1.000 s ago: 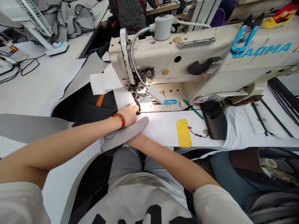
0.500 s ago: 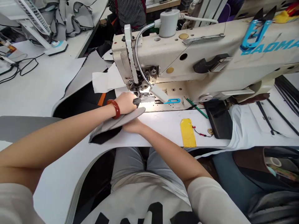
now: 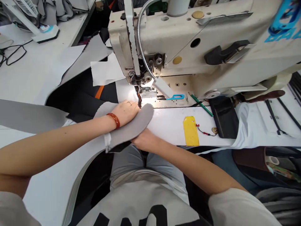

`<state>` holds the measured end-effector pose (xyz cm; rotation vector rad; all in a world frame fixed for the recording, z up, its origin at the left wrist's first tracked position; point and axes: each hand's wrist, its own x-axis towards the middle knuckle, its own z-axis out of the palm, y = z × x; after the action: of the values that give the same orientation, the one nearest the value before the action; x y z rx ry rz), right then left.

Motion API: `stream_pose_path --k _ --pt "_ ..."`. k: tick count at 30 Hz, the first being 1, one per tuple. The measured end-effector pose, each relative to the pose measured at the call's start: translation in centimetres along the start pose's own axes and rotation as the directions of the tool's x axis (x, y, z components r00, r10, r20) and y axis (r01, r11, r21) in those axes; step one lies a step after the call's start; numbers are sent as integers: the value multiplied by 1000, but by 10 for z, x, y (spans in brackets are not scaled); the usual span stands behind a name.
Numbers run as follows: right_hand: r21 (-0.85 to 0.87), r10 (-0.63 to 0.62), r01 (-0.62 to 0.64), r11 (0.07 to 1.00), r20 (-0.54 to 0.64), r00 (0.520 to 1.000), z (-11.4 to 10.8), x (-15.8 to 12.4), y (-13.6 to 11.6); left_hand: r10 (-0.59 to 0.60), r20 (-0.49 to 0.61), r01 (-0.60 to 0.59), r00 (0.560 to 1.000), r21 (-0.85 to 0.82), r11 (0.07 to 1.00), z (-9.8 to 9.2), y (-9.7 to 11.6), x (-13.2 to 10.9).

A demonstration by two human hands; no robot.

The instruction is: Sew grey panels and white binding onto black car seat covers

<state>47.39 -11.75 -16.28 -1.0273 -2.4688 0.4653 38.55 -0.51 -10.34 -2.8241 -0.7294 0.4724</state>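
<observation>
My left hand (image 3: 125, 112), with a red bangle at the wrist, presses on a grey fabric piece (image 3: 128, 130) with a dark underside, its fingers closed at the edge beside the needle area. My right hand (image 3: 144, 139) grips the same piece from below at the near side; its fingers are hidden under the fabric. The sewing machine's presser foot (image 3: 140, 91) is just beyond my left fingertips. A dark strip with orange edging (image 3: 138, 96) runs under it. Black fabric with an orange stripe (image 3: 100, 92) spreads to the left.
Blue thread snips (image 3: 176, 97) and a green pencil (image 3: 202, 105) lie by the machine bed. Farther right are a yellow tag (image 3: 191, 131), a black phone-like slab (image 3: 224, 118) and white strips (image 3: 246, 125). The machine arm (image 3: 183, 40) overhangs the back. A grey panel (image 3: 30, 116) lies left.
The grey piece has turned flatter, showing more of its upper face. My left hand has shifted from the needle area toward me, and the dark handle-like thing at its fingers no longer shows. The view has moved closer.
</observation>
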Motion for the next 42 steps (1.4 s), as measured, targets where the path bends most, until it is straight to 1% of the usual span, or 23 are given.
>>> stream_pose_path --k 2,4,7,8,9,10,11,12,13,15,17,20,23,25,26,27,28,30,32,36,38,40,42 --pt "146 125 -123 982 -1 992 -10 -25 3 -13 15 14 1000 -40 999 -2 2 1" --pt "387 292 -258 886 -31 956 -23 -33 2 -84 49 90 995 -123 988 -6 -5 5" --pt "646 541 -390 656 -43 840 -40 -13 -7 -195 93 215 976 -328 920 -19 -33 10" --pt "645 593 -435 629 -36 805 -43 -1 -14 -214 101 237 972 -380 894 -25 -43 12" --pt "602 595 -456 655 -41 802 -43 11 -24 -220 107 245 970 -407 880 -31 -53 15" --pt "527 542 -436 730 -58 838 -41 22 -36 -214 115 243 970 -412 878 -36 -60 17" --pt "426 422 -353 833 -77 903 -35 31 -52 -209 125 242 970 -394 887 -41 -63 19" --pt "319 210 -173 932 -85 974 -25 38 -69 -203 133 238 970 -363 901 -44 -62 21" --pt "222 6 11 975 -74 997 -12 42 -86 -197 133 231 971 -333 914 -45 -57 22" --pt "117 -295 288 951 47 954 17 41 -114 -202 114 227 973 -272 935 -40 -38 21" --pt "103 -369 356 929 175 913 41 29 -125 -213 56 220 975 -187 957 -29 -14 17" --pt "109 -322 305 946 211 923 43 -4 -106 -213 -64 210 975 -47 977 -8 8 10" --pt "251 -283 259 933 67 957 9 -37 -69 -191 -89 189 978 -35 981 3 6 7" --pt "320 -45 68 945 -80 996 -19 -49 -45 -149 -70 145 986 -57 988 4 -2 7" --pt "317 155 -106 942 -134 979 -30 -50 -34 -130 -65 126 989 -67 990 3 -6 8" --pt "296 362 -302 906 -175 916 -40 -48 -24 -123 -66 117 990 -80 990 2 -8 10" --pt "270 533 -478 836 -195 823 -47 -44 -15 -129 -69 122 989 -97 988 1 -9 11" --pt "240 727 -688 685 -156 669 -54 -28 1 -168 -70 156 983 -146 977 2 -7 13" --pt "240 778 -744 624 -106 619 -57 -10 14 -197 -69 181 978 -193 964 5 0 13" --pt "167 798 -786 596 -236 555 -59 23 40 -168 -101 146 981 -192 970 5 12 4" --pt "81 812 -815 574 -190 552 -57 35 51 -105 -65 91 992 -185 978 -4 7 -1" --pt "-34 810 -820 571 -136 570 -52 42 56 -5 52 17 999 -240 971 -16 -8 -3" --pt "-155 782 -799 581 -168 600 -42 44 56 92 102 -56 991 -311 949 -24 -30 1"
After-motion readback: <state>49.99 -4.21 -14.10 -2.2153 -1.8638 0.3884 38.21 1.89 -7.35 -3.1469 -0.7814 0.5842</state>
